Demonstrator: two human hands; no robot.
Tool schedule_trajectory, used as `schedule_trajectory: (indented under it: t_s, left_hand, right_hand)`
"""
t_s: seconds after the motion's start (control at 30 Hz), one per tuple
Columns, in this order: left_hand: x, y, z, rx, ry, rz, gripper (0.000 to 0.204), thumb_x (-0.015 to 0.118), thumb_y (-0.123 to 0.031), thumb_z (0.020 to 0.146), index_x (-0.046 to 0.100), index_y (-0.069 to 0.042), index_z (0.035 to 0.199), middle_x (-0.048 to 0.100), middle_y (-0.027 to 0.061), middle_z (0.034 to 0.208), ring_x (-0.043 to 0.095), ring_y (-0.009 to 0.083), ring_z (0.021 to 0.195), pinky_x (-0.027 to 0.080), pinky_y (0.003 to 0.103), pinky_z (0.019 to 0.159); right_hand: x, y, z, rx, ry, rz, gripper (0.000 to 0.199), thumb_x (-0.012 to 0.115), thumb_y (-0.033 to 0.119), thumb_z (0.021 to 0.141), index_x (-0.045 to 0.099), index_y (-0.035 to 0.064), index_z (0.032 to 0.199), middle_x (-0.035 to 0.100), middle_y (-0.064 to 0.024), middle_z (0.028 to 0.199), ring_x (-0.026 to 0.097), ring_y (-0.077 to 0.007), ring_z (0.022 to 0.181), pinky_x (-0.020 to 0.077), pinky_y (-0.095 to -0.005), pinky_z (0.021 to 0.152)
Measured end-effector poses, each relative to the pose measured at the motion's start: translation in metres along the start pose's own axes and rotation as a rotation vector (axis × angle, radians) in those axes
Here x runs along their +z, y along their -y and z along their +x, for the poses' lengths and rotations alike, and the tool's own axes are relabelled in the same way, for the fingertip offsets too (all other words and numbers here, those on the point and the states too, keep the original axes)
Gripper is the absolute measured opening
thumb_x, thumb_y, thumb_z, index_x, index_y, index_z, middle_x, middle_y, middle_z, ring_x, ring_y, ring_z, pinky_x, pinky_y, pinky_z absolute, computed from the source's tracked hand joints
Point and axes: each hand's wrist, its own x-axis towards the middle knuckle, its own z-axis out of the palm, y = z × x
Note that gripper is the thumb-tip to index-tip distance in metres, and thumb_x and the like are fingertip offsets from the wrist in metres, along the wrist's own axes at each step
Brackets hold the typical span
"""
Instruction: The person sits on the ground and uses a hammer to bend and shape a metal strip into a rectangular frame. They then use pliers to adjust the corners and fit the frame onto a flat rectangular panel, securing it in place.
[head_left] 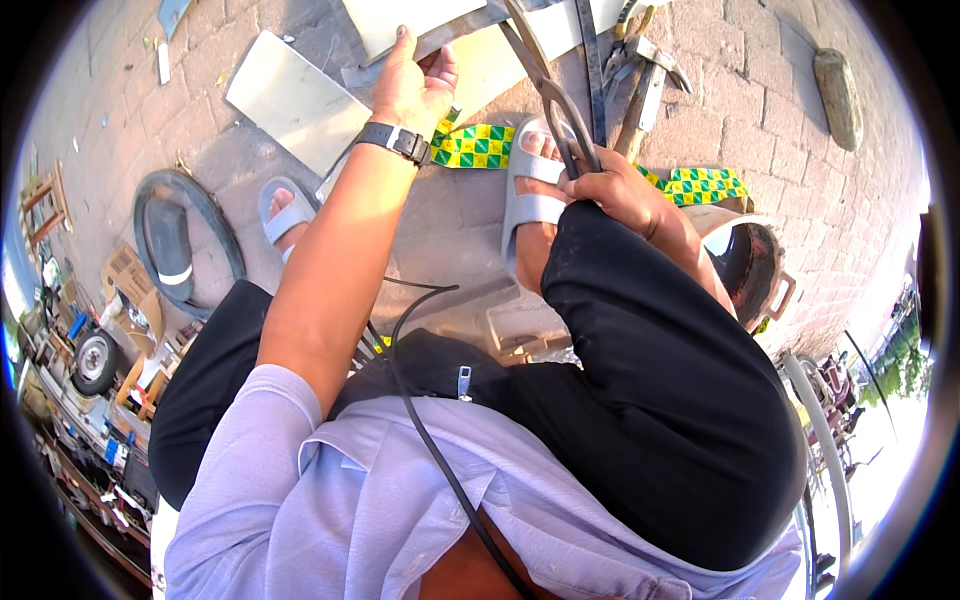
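My left hand (415, 85) pinches the near edge of a thin cream sheet (408, 20) at the top of the view, thumb raised and fingers curled under. My right hand (625, 195), beside my right knee, is closed around the handles of large dark metal snips (540, 75). The snips slant up and left towards the sheet; their far end runs out of the picture, so I cannot tell whether the blades touch it. Just right of the snips lie a long dark metal strip (592, 80) and a hammer (648, 95).
Another cream panel (295, 100) lies on the brick paving, left of a green-and-yellow checkered band (475, 147). A black tyre (232, 245) rests at left, a round container (770, 265) at right, a long stone (838, 100) far right. A black cable (425, 430) crosses my lap.
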Motion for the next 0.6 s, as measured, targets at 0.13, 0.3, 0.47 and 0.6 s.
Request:
schedule_trajectory:
  t_s: [0.13,0.3,0.47,0.6]
  left_hand:
    - [-0.001,0.0,-0.002,0.019,0.002,0.012,0.039,0.073,-0.03,0.098,0.054,-0.003,0.118,0.06,0.0161,0.102,0.064,0.0266,0.089,0.063,0.036,0.077]
    - [-0.001,0.002,0.0,0.024,0.007,0.012,0.038,0.073,-0.031,0.098,0.055,-0.003,0.119,0.06,0.0161,0.102,0.064,0.0264,0.09,0.063,0.036,0.078]
    - [-0.004,0.002,0.004,0.0,0.013,0.012,0.04,0.073,-0.032,0.098,0.054,-0.004,0.119,0.059,0.0163,0.103,0.064,0.0259,0.09,0.063,0.036,0.078]
    - [-0.006,0.002,0.004,0.007,0.03,0.028,0.043,0.074,-0.033,0.097,0.053,-0.003,0.12,0.059,0.0168,0.103,0.064,0.0257,0.089,0.063,0.036,0.078]
  right_hand:
    - [0.002,0.013,0.0,-0.036,-0.003,-0.112,0.037,0.069,0.02,0.087,0.066,-0.0057,0.113,0.07,-0.0116,0.095,0.063,-0.0195,0.088,0.0493,-0.035,0.082]
    - [0.015,0.014,-0.008,-0.219,-0.09,-0.251,0.041,0.074,0.023,0.089,0.065,-0.0056,0.116,0.069,-0.0142,0.096,0.062,-0.0203,0.09,0.0492,-0.037,0.084]
    - [0.009,0.007,0.012,-0.051,-0.033,-0.149,0.041,0.073,0.022,0.089,0.064,-0.0048,0.119,0.071,-0.0158,0.1,0.063,-0.0229,0.093,0.0495,-0.0386,0.088]
    - [0.01,0.008,0.013,-0.06,-0.029,-0.123,0.042,0.072,0.021,0.089,0.063,-0.0046,0.122,0.071,-0.0161,0.103,0.065,-0.0239,0.096,0.0494,-0.0386,0.091]
